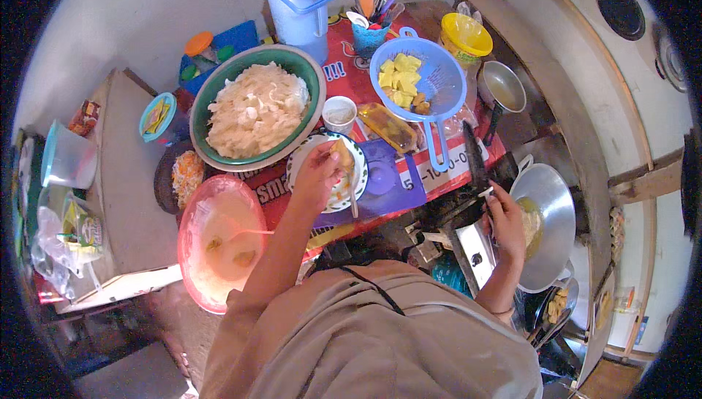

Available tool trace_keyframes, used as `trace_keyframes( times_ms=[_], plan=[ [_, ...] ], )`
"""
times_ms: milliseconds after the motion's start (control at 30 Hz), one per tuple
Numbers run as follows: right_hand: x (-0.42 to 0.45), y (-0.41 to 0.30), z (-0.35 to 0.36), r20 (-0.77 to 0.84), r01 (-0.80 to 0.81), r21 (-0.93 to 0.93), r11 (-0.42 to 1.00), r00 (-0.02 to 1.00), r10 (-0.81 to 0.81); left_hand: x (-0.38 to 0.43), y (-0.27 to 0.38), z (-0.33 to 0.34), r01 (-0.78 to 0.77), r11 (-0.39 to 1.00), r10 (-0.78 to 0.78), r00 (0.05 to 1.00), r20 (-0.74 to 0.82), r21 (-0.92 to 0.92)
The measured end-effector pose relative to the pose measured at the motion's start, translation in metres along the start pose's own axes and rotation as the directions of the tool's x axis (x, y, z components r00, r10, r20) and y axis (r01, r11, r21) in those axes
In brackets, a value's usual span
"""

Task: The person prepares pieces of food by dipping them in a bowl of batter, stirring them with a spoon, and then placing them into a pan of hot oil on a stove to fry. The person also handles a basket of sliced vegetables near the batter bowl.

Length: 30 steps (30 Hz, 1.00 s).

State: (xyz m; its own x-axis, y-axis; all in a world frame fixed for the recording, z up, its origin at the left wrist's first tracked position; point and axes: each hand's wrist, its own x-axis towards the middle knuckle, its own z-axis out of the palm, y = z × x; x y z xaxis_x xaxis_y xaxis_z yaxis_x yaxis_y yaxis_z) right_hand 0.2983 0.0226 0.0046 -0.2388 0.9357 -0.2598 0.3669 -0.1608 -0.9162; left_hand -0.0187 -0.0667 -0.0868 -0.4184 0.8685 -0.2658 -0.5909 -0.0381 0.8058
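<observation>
My left hand (313, 175) pinches a golden-brown piece of fried food (342, 155), perhaps tofu, above a white enamel dish (359, 178) with a green-patterned rim. A spoon (354, 204) leans out of that dish, whose contents are mostly hidden by the hand. In my right hand (504, 221) is a knife (475, 155), its dark blade pointing away from me past the table's right edge. To the left of the dish, a pink basin (192, 240) holds pale batter and a pink spoon. Yellow tofu chunks (403, 77) and some browner pieces lie in a blue plastic strainer (447, 89).
A large green basin (313, 89) heaped with pale food stands behind my left hand, beside a white cup (339, 114) and a bag of oil (388, 126). A wok (556, 207) with oil is close to my right hand. A blue thermos jug (299, 21) stands at the back.
</observation>
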Motion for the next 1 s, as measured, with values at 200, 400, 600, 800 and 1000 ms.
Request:
trace_keyframes(
  times_ms=[200,400,600,800,1000],
  plan=[
    [-0.024,-0.03,0.058,0.425,0.419,-0.226,0.88,0.855,-0.298,-0.006,0.003,0.01,0.01,0.986,-0.009,1.0,0.007,-0.163],
    [-0.028,-0.038,0.073,0.474,0.432,-0.286,0.855,0.84,-0.265,-0.008,0.004,0.003,-0.017,0.998,0.021,0.998,0.051,-0.066],
    [-0.029,-0.035,0.082,0.458,0.492,-0.364,0.791,0.834,-0.308,-0.011,0.003,-0.003,-0.175,0.973,0.169,0.984,0.055,0.147],
    [-0.031,-0.034,0.092,0.478,0.557,-0.387,0.735,0.803,-0.357,-0.016,0.012,-0.002,-0.244,0.914,0.223,0.97,0.099,0.325],
    [-0.031,-0.041,0.103,0.484,0.515,-0.446,0.732,0.827,-0.287,-0.014,0.012,-0.004,-0.276,0.889,0.277,0.96,0.051,0.366]
  ],
)
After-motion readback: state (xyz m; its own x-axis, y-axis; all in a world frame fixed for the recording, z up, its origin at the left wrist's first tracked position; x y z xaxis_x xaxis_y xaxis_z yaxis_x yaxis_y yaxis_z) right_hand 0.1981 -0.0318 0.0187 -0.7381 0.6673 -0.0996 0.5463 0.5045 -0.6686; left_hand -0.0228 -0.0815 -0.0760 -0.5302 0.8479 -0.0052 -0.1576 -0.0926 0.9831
